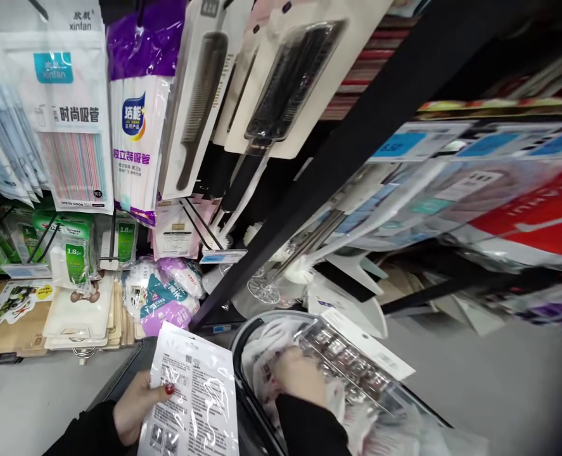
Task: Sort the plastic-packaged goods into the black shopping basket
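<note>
My left hand (137,406) grips a white plastic packet (192,396) by its left edge, the thumb with a red nail pressed on its printed face. Small dark text and a square code cover that face. My right hand (300,375) reaches into a grey basket (256,418) and is blurred by motion, its fingers hidden among the contents. White plastic bags (271,339) lie around it. Just to its right, a clear pack (338,354) with rows of small shiny brown pieces and a white header card leans in the basket.
Hooks ahead carry drinking-straw packs (74,126), a comb (204,104) and a hairbrush (287,82). A black shelf post (332,164) slants across the view. Low down hang green-labelled packs (75,253), above cutting boards (78,316). Another blurred rack with a red bag (542,215) stands right.
</note>
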Available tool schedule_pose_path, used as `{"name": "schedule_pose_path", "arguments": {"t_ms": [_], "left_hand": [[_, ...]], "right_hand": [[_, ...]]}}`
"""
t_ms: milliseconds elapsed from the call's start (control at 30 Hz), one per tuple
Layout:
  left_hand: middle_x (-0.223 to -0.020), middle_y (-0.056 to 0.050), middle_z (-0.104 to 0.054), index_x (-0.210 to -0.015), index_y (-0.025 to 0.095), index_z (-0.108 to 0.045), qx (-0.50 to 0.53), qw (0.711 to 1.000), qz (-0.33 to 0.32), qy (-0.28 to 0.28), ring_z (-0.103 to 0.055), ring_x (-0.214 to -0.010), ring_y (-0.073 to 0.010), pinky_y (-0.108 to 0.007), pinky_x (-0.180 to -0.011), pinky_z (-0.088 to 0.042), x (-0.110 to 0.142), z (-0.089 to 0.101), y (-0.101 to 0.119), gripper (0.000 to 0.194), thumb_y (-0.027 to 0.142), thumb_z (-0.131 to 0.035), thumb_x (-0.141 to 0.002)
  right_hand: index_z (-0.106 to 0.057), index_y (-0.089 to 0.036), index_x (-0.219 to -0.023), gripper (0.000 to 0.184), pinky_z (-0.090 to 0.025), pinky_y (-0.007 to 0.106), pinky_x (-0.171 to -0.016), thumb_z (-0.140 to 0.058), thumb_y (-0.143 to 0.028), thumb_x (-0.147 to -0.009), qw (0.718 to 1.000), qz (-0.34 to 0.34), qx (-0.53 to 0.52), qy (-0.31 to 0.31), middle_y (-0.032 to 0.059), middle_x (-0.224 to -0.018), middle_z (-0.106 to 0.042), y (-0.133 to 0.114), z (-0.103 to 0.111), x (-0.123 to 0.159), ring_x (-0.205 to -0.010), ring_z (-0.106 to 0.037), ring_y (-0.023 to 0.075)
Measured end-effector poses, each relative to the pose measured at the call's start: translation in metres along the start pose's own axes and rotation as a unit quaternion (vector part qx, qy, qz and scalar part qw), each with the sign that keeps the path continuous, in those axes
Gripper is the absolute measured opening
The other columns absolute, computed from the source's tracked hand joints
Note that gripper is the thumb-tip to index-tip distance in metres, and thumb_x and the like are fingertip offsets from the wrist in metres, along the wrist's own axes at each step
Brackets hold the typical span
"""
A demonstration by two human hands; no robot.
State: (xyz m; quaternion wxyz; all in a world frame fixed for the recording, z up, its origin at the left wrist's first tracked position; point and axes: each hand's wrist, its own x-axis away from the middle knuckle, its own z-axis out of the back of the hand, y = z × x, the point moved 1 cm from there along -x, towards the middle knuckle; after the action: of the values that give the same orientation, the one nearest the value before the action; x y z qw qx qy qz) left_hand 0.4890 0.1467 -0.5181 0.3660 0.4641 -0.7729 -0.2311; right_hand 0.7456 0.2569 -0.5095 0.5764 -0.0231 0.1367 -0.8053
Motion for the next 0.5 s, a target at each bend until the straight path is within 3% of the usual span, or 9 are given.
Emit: {"name": "schedule_pose_path", "arguments": {"t_ms": [67,100,167,233,367,500], "left_hand": [[-0.096,-0.017,-0.070,-0.100,0.009,-0.067,0.005,1.000,-0.004,0.005,-0.065,-0.083,-0.0264,-0.038,-0.079,-0.046,0.001,0.000,0.000,0.029,0.021,-0.067,-0.073],[-0.095,-0.016,-0.070,-0.100,0.010,-0.067,0.006,1.000,-0.010,0.014,-0.065,-0.083,-0.0264,-0.038,-0.079,-0.046,0.001,0.000,0.000,0.029,0.021,-0.066,-0.074],[-0.097,-0.015,-0.070,-0.101,0.012,-0.067,0.001,0.999,-0.026,0.034,-0.065,-0.084,-0.0261,-0.038,-0.078,-0.047,0.000,-0.002,0.001,0.028,0.022,-0.065,-0.075],[-0.099,-0.014,-0.070,-0.104,0.014,-0.065,-0.008,0.998,-0.033,0.044,-0.065,-0.086,-0.0262,-0.038,-0.076,-0.048,-0.003,-0.006,0.001,0.029,0.023,-0.064,-0.076],[-0.102,-0.014,-0.069,-0.106,0.014,-0.064,-0.042,0.999,-0.016,0.023,-0.065,-0.087,-0.0265,-0.038,-0.075,-0.049,-0.007,-0.018,0.002,0.031,0.023,-0.063,-0.076],[-0.098,-0.014,-0.070,-0.103,0.012,-0.064,-0.097,0.995,0.002,0.021,-0.065,-0.084,-0.0270,-0.039,-0.073,-0.050,-0.011,-0.027,-0.002,0.032,0.025,-0.067,-0.073]], "right_hand": [[-0.059,-0.006,-0.086,0.028,-0.043,0.040,-0.064,-0.042,-0.027,-0.080,0.999,-0.002,-0.035,-0.009,0.0236,-0.075,-0.062,-0.003,0.024,0.031,-0.074,-0.062,0.0340],[-0.058,-0.012,-0.086,0.031,-0.044,0.037,-0.060,-0.043,-0.039,-0.080,0.993,-0.002,-0.104,-0.050,0.0163,-0.071,-0.064,-0.007,0.033,0.050,-0.067,-0.061,0.0300],[-0.056,-0.020,-0.079,0.031,-0.045,0.030,-0.061,-0.046,-0.049,-0.077,0.939,0.025,-0.309,-0.148,0.0061,-0.068,-0.064,-0.019,0.045,0.092,-0.062,-0.061,0.0219],[-0.055,-0.021,-0.081,0.030,-0.046,0.026,-0.060,-0.056,-0.049,-0.072,0.882,0.007,-0.420,-0.213,0.0028,-0.072,-0.066,-0.032,0.046,0.128,-0.065,-0.061,0.0195],[-0.051,-0.020,-0.077,0.028,-0.044,0.025,-0.058,-0.062,-0.045,-0.069,0.867,-0.095,-0.465,-0.153,0.0007,-0.068,-0.064,-0.035,0.035,0.156,-0.062,-0.058,0.0177],[-0.052,-0.019,-0.082,0.028,-0.046,0.027,-0.062,-0.061,-0.043,-0.071,0.868,-0.114,-0.462,-0.140,0.0032,-0.074,-0.065,-0.020,0.028,0.153,-0.068,-0.059,0.0198]]}}
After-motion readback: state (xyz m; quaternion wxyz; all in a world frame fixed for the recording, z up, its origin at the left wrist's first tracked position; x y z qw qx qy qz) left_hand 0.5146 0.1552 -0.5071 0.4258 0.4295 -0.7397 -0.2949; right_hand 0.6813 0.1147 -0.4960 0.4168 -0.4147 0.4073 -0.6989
